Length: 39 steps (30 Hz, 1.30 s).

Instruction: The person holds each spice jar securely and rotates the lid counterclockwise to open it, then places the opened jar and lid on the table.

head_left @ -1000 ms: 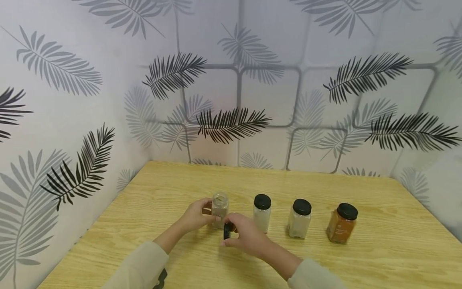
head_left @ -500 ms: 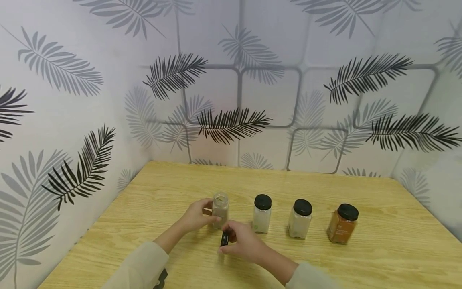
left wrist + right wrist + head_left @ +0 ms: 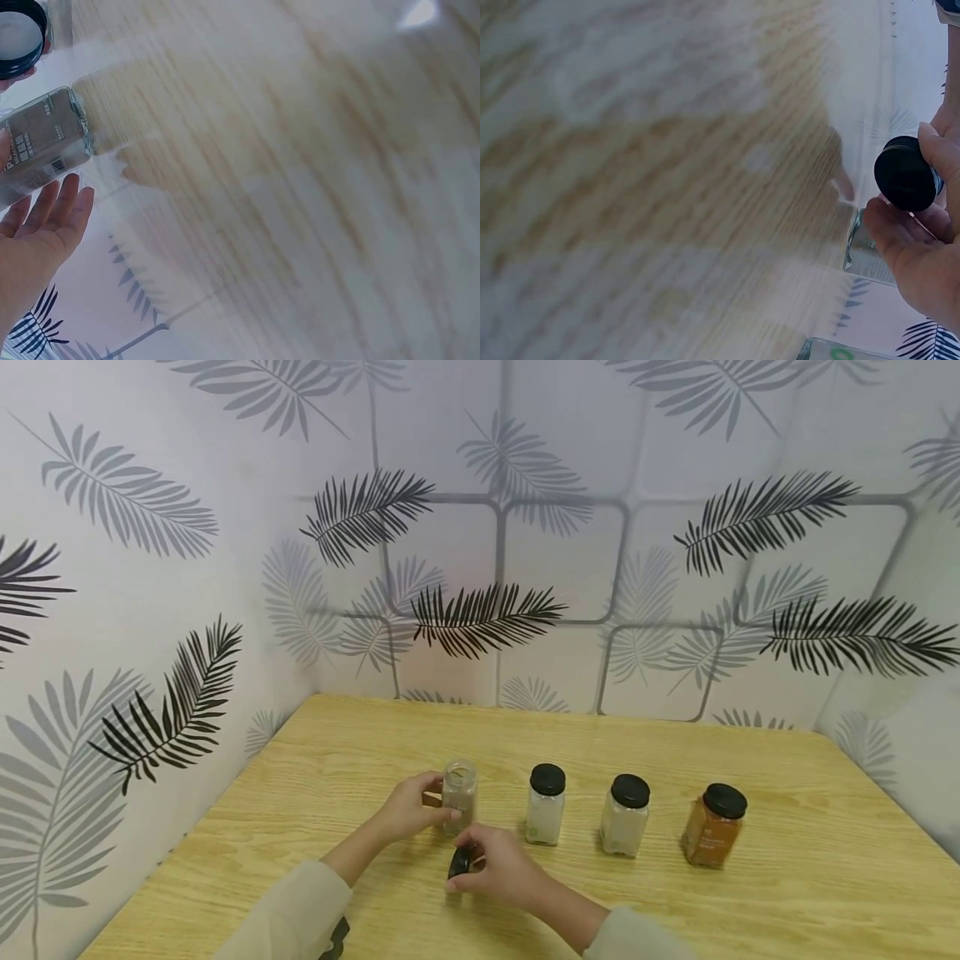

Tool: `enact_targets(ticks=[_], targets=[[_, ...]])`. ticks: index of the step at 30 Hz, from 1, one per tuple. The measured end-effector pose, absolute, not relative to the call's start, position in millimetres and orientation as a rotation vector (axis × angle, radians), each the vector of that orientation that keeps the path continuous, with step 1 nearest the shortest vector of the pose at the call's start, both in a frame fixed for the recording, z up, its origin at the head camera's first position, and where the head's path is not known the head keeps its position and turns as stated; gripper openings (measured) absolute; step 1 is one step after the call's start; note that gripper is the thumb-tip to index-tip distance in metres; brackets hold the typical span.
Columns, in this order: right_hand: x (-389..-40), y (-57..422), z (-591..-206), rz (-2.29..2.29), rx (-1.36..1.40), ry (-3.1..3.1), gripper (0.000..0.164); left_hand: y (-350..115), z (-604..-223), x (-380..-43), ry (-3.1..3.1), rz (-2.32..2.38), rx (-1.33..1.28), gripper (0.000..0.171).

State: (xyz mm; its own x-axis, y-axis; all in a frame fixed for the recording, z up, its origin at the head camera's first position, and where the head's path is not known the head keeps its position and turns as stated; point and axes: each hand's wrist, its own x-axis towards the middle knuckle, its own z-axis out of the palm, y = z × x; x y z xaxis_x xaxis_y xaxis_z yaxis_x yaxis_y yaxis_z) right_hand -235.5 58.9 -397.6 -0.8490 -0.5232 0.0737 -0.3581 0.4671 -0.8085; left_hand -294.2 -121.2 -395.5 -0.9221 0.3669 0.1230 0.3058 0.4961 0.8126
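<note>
An uncapped glass spice jar (image 3: 460,802) with greyish-brown powder stands upright on the wooden table. My left hand (image 3: 408,808) grips it from the left, thumb across the front and fingers behind. Printed text shows on the jar's side (image 3: 52,127) in the left wrist view. Just to the front of the jar, my right hand (image 3: 501,870) pinches a round black screw lid (image 3: 459,862) by its rim, holding it on edge low over the table. The lid's pale lining (image 3: 19,36) shows in the left wrist view, its black top (image 3: 904,174) in the right wrist view.
Two lidded jars with pale contents, one nearer (image 3: 544,814) and one farther right (image 3: 624,827), stand in a row with an orange-brown spice jar (image 3: 711,835). A dark object (image 3: 335,941) lies partly hidden by the left sleeve. Leaf-patterned walls (image 3: 555,660) border the table (image 3: 360,727).
My right hand has moved down and slightly left with the lid, away from the jar, and the lid has tilted. The left hand keeps its grip on the standing jar.
</note>
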Motion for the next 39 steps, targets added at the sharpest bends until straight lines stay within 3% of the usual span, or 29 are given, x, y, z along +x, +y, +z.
enact_targets(ticks=[39], targets=[[-239.4, 58.0, -395.4, -1.140, -0.727, 2.572, 0.043, -118.3, -394.7, -296.9, 2.609, 1.445, 0.534, 0.053]])
